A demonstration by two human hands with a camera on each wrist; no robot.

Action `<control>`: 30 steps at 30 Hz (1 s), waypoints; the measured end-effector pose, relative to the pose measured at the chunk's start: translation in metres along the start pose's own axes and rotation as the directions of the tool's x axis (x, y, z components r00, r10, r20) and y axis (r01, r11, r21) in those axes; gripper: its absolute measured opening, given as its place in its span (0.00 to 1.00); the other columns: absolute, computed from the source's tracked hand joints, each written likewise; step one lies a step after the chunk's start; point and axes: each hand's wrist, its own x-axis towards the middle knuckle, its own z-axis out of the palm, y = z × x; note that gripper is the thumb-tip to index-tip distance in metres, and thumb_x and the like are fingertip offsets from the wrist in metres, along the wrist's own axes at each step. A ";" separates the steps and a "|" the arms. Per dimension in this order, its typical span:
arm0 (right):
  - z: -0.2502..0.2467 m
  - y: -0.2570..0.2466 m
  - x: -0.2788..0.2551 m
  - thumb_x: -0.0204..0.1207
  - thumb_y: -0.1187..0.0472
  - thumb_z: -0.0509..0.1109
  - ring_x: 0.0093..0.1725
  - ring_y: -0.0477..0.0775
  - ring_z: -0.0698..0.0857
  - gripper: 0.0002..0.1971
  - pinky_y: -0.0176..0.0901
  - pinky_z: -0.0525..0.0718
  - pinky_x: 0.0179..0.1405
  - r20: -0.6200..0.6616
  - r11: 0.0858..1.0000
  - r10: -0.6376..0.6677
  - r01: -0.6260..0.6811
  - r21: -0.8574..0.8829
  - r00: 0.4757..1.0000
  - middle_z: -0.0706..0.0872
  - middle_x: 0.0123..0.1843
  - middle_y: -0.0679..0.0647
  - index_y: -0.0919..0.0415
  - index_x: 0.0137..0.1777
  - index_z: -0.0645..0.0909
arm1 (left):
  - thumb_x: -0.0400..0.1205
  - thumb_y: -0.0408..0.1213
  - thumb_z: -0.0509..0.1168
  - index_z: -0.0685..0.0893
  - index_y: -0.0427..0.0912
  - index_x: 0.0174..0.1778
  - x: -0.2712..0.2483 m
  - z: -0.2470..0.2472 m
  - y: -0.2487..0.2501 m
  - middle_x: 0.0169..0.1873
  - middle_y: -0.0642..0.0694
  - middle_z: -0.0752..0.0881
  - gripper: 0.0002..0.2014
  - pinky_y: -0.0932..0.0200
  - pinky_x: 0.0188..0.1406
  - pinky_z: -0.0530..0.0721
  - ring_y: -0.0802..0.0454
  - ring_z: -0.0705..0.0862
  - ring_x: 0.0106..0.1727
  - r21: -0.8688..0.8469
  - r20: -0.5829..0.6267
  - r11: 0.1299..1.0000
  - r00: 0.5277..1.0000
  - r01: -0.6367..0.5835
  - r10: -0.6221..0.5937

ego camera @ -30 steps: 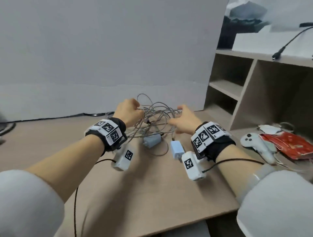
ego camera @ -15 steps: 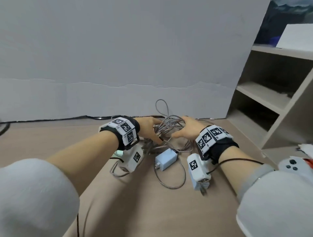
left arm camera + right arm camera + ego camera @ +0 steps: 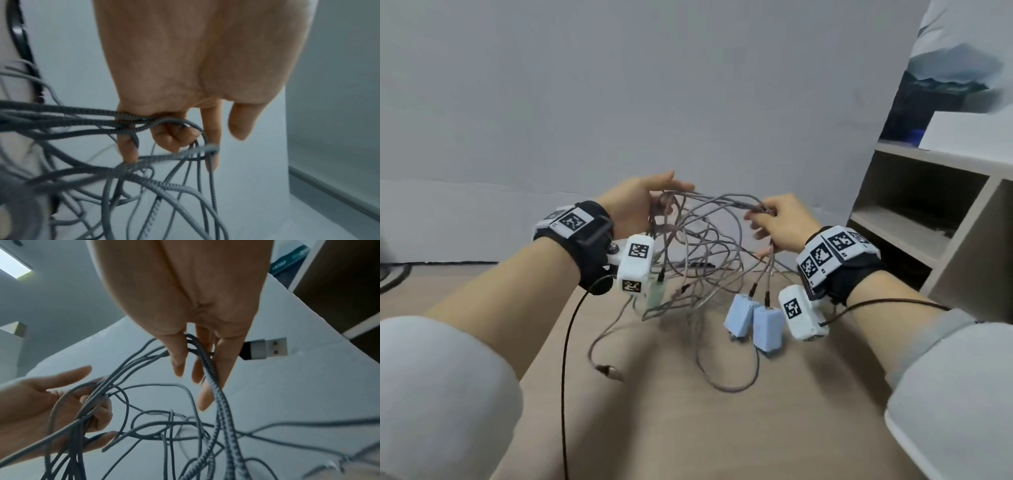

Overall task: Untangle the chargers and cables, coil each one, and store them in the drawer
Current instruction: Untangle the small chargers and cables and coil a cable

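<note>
A tangle of grey braided cables (image 3: 705, 240) hangs in the air between my two hands above the wooden desk (image 3: 688, 428). My left hand (image 3: 647, 202) grips a bunch of strands (image 3: 131, 120) with curled fingers. My right hand (image 3: 777, 222) pinches several strands (image 3: 197, 345); a USB plug (image 3: 265, 348) sticks out beside its fingers. Two pale blue chargers (image 3: 753, 320) dangle from the cables just above the desk, below my right wrist. A pale green charger (image 3: 655, 294) hangs under my left wrist. One loose plug end (image 3: 609, 371) lies on the desk.
A white wall panel (image 3: 654, 102) stands close behind the desk. An open shelf unit (image 3: 928, 222) is at the right. A black wire (image 3: 565, 377) runs from my left wrist camera down across the desk.
Both hands have risen from the desk and moved apart, lifting the cable tangle and spreading it out. The blue chargers now hang from the cables instead of lying flat.
</note>
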 end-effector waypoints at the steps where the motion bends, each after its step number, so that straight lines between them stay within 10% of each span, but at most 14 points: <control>1: -0.005 -0.007 0.000 0.86 0.62 0.67 0.39 0.53 0.83 0.08 0.48 0.89 0.25 0.002 1.000 -0.021 0.021 0.004 1.000 0.83 0.41 0.58 0.59 0.45 0.83 | 0.87 0.49 0.62 0.90 0.45 0.61 -0.001 0.000 0.007 0.33 0.52 0.71 0.16 0.51 0.49 0.85 0.57 0.74 0.37 0.055 -0.021 0.998 0.999 -0.037 0.038; 7: -0.013 -0.015 -0.003 0.88 0.61 0.64 0.33 0.55 0.82 0.09 0.49 0.87 0.33 0.043 0.995 -0.094 0.096 -0.026 0.995 0.83 0.35 0.59 0.64 0.51 0.82 | 0.86 0.41 0.68 0.93 0.47 0.54 0.000 -0.002 0.012 0.43 0.54 0.82 0.09 0.54 0.46 0.81 0.55 0.73 0.42 0.328 -0.242 0.941 0.955 -0.088 0.173; 13: -0.025 0.017 -0.006 0.89 0.61 0.62 0.45 0.53 0.83 0.09 0.48 0.91 0.32 -0.072 1.000 -0.011 0.010 -0.010 0.997 0.86 0.47 0.60 0.63 0.58 0.84 | 0.87 0.32 0.66 0.89 0.37 0.57 0.006 -0.032 -0.036 0.42 0.47 0.81 0.08 0.50 0.49 0.89 0.53 0.76 0.40 0.278 -0.597 0.960 0.790 0.045 0.136; 18: -0.036 0.023 -0.001 0.89 0.57 0.58 0.51 0.64 0.79 0.14 0.59 0.81 0.59 -0.141 0.936 0.025 -0.072 -0.344 0.990 0.82 0.43 0.59 0.65 0.57 0.82 | 0.87 0.27 0.64 0.87 0.31 0.57 0.005 -0.052 -0.071 0.40 0.41 0.83 0.08 0.51 0.34 0.92 0.43 0.80 0.46 0.266 -0.725 0.937 0.687 0.228 0.039; 21: -0.038 0.018 -0.004 0.84 0.55 0.61 0.66 0.72 0.76 0.12 0.59 0.74 0.66 -0.246 0.814 0.128 -0.243 -0.528 0.961 0.79 0.63 0.70 0.62 0.58 0.78 | 0.87 0.29 0.63 0.84 0.27 0.67 0.006 -0.061 -0.078 0.64 0.31 0.85 0.15 0.45 0.60 0.86 0.36 0.86 0.60 0.429 -0.700 0.808 0.714 0.404 0.015; 25: -0.045 0.009 -0.015 0.76 0.63 0.74 0.50 0.71 0.90 0.09 0.63 0.90 0.53 -0.263 0.883 0.126 -0.229 -0.411 0.957 0.89 0.50 0.69 0.68 0.51 0.84 | 0.88 0.35 0.58 0.84 0.35 0.65 0.001 -0.052 -0.059 0.69 0.36 0.84 0.15 0.51 0.62 0.80 0.37 0.83 0.66 0.638 -0.649 0.584 0.759 0.502 0.057; 27: -0.047 0.002 -0.025 0.74 0.61 0.80 0.42 0.70 0.92 0.12 0.64 0.92 0.45 -0.269 0.924 0.122 -0.208 -0.322 0.955 0.90 0.41 0.67 0.68 0.46 0.82 | 0.85 0.35 0.62 0.87 0.41 0.62 -0.007 -0.030 -0.042 0.66 0.39 0.86 0.13 0.50 0.66 0.81 0.38 0.83 0.65 0.715 -0.599 0.556 0.781 0.424 0.174; 30: -0.047 -0.012 -0.040 0.75 0.65 0.80 0.35 0.67 0.93 0.12 0.60 0.93 0.36 -0.263 0.966 0.116 -0.171 -0.196 0.958 0.89 0.40 0.66 0.65 0.48 0.79 | 0.84 0.32 0.63 0.90 0.39 0.59 -0.020 0.015 -0.018 0.56 0.38 0.90 0.12 0.46 0.66 0.85 0.41 0.88 0.59 0.674 -0.459 0.732 0.834 0.103 0.306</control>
